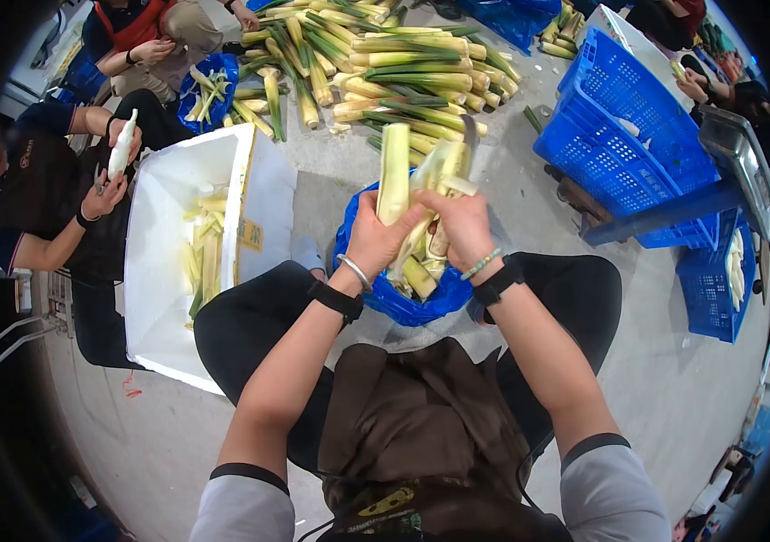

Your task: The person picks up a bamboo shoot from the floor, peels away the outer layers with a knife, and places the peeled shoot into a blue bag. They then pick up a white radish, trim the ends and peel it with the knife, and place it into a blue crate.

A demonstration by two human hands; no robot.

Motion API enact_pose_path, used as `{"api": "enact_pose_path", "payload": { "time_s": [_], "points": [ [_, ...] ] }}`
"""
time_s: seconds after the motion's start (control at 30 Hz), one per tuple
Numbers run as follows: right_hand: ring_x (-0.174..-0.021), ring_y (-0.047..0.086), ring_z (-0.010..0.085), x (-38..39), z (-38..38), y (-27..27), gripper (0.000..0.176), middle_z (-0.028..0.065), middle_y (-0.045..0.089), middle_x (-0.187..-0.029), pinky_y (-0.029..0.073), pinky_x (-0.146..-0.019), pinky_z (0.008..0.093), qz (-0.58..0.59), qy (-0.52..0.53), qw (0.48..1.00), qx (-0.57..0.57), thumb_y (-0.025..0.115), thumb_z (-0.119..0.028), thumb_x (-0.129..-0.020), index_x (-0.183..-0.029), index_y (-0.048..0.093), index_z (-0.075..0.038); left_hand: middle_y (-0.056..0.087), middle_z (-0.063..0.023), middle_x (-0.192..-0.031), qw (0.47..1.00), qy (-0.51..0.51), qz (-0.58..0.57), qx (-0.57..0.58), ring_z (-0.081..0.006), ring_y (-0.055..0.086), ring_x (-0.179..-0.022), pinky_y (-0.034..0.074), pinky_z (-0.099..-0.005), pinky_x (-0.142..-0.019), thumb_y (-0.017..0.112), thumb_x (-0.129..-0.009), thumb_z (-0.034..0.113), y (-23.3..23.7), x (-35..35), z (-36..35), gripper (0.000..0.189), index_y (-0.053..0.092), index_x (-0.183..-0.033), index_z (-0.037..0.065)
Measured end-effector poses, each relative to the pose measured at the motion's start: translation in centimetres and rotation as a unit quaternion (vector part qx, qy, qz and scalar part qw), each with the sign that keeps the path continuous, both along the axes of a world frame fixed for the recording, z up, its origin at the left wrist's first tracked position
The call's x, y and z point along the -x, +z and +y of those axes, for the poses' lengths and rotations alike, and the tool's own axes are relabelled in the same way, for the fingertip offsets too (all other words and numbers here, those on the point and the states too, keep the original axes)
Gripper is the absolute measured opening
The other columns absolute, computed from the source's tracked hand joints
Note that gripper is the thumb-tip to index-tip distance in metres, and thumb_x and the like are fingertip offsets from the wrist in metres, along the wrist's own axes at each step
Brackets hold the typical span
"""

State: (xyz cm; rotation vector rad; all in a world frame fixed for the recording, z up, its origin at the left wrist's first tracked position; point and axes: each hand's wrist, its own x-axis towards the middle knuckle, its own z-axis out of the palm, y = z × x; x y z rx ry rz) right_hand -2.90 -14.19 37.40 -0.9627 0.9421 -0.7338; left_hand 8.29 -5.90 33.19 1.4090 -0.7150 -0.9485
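Note:
My left hand (374,237) is closed around a pale green water bamboo shoot (394,172) that points upward. Closed on peeled husk leaves (443,167), my right hand (464,230) meets it, the thumbs close together. A dark, narrow, curved piece (470,144) rises behind the leaves above the right hand; I cannot tell whether that hand grips it too. Below both hands, between my knees, a blue plastic bag (412,310) holds cut husk pieces (419,278).
A big pile of unpeeled shoots (412,77) lies ahead on the floor. To the left stands a white foam box (159,298) with husks inside. Blue crates (620,135) and a metal-topped stand (746,172) are at right. A co-worker's hand (123,140) holds a white peeled shoot (121,149).

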Motion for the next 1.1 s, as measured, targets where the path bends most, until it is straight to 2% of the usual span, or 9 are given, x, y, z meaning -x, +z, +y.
{"api": "enact_pose_path", "payload": {
  "time_s": [0.03, 0.17, 0.33, 0.67, 0.8, 0.9, 0.93, 1.03, 1.1],
  "points": [
    [-0.057, 0.059, 0.0146, -0.2, 0.1, -0.2, 0.021, 0.0082, 0.062, -0.077, 0.045, -0.046, 0.0275, 0.014, -0.02, 0.999, 0.04, 0.064, 0.001, -0.072, -0.091, 0.058, 0.002, 0.06, -0.0072, -0.1, 0.995, 0.003, -0.099, 0.001, -0.0114, 0.059, -0.084, 0.052, -0.0268, -0.067, 0.068, -0.086, 0.026, -0.3, 0.0, 0.1, 0.043, 0.049, -0.115, 0.001],
    [-0.055, 0.058, 0.0154, -0.4, -1.0, -3.3, 0.019, 0.0089, 0.062, -0.073, 0.044, -0.043, 0.0289, 0.058, -0.091, 0.989, 0.097, 0.066, 0.002, -0.069, -0.087, 0.059, 0.004, 0.063, -0.0071, -0.089, 0.988, 0.101, -0.09, -0.07, -0.0115, 0.059, -0.072, 0.05, -0.0247, -0.069, 0.072, -0.082, 0.018, -0.3, 0.3, 0.5, 0.034, 0.054, -0.103, -0.002],
    [-0.065, 0.064, 0.0248, -0.2, -2.9, -6.1, 0.024, 0.0164, 0.065, -0.078, 0.049, -0.059, 0.0337, 0.142, -0.107, 0.981, 0.071, 0.064, 0.001, -0.065, -0.087, 0.06, 0.007, 0.064, -0.0096, -0.084, 0.967, 0.163, -0.161, 0.11, -0.0187, 0.066, -0.083, 0.053, -0.0297, -0.073, 0.063, -0.088, 0.01, -0.3, 0.9, 0.6, 0.017, 0.053, -0.097, -0.002],
    [-0.087, 0.063, 0.0403, 2.7, -5.4, -10.6, 0.038, 0.0254, 0.065, -0.088, 0.05, -0.08, 0.0419, 0.396, -0.084, 0.896, 0.184, 0.069, -0.021, -0.066, -0.094, 0.062, 0.003, 0.059, -0.011, -0.086, 0.952, 0.145, 0.223, 0.153, -0.0263, 0.064, -0.082, 0.054, -0.0402, -0.07, 0.053, -0.091, 0.019, 5.1, -3.0, 2.3, 0.022, 0.051, -0.102, 0.0],
    [-0.091, 0.063, 0.0389, 2.4, -3.9, -7.6, 0.057, 0.0252, 0.065, -0.091, 0.05, -0.079, 0.0419, 0.514, 0.133, 0.825, 0.192, 0.072, -0.042, -0.065, -0.098, 0.063, 0.003, 0.057, -0.0114, -0.096, 0.961, 0.081, 0.261, 0.047, -0.0261, 0.062, -0.094, 0.055, -0.0411, -0.077, 0.054, -0.093, 0.027, 4.2, -4.6, 2.2, 0.03, 0.05, -0.107, 0.001],
    [-0.085, 0.066, 0.0306, 1.9, -4.3, -6.8, 0.055, 0.0201, 0.067, -0.086, 0.052, -0.071, 0.0373, 0.412, 0.133, 0.891, 0.137, 0.074, -0.042, -0.066, -0.096, 0.065, 0.003, 0.057, -0.0123, -0.102, 0.936, 0.037, 0.348, 0.029, -0.0257, 0.062, -0.097, 0.056, -0.0396, -0.078, 0.054, -0.094, 0.029, 2.9, -3.2, 2.0, 0.034, 0.048, -0.114, 0.002],
    [-0.071, 0.065, 0.0184, 1.2, -3.6, -5.2, 0.047, 0.011, 0.067, -0.077, 0.051, -0.059, 0.0298, 0.248, 0.097, 0.961, 0.072, 0.074, -0.037, -0.07, -0.094, 0.066, 0.003, 0.057, -0.0121, -0.102, 0.932, 0.013, 0.362, 0.027, -0.0252, 0.062, -0.096, 0.056, -0.0394, -0.077, 0.053, -0.094, 0.028, 2.9, -2.8, 2.1, 0.034, 0.048, -0.115, 0.002],
    [-0.057, 0.059, 0.01, 0.3, -1.5, 0.4, 0.035, 0.0038, 0.064, -0.068, 0.048, -0.05, 0.0236, 0.014, 0.127, 0.992, 0.016, 0.071, -0.029, -0.075, -0.09, 0.067, 0.003, 0.057, -0.0101, -0.105, 0.941, -0.034, 0.337, 0.015, -0.0212, 0.062, -0.093, 0.056, -0.0362, -0.075, 0.053, -0.095, 0.022, 3.0, -1.6, 2.1, 0.032, 0.046, -0.119, 0.002],
    [-0.055, 0.059, 0.0103, 0.4, -0.8, 1.5, 0.031, 0.0035, 0.065, -0.069, 0.048, -0.05, 0.0239, 0.075, 0.152, 0.982, 0.082, 0.069, -0.025, -0.077, -0.089, 0.066, 0.003, 0.057, -0.0092, -0.105, 0.962, -0.053, 0.269, 0.005, -0.0196, 0.062, -0.092, 0.057, -0.0342, -0.074, 0.054, -0.094, 0.019, 2.6, -0.8, 1.9, 0.032, 0.046, -0.119, 0.002]
  ]
}}
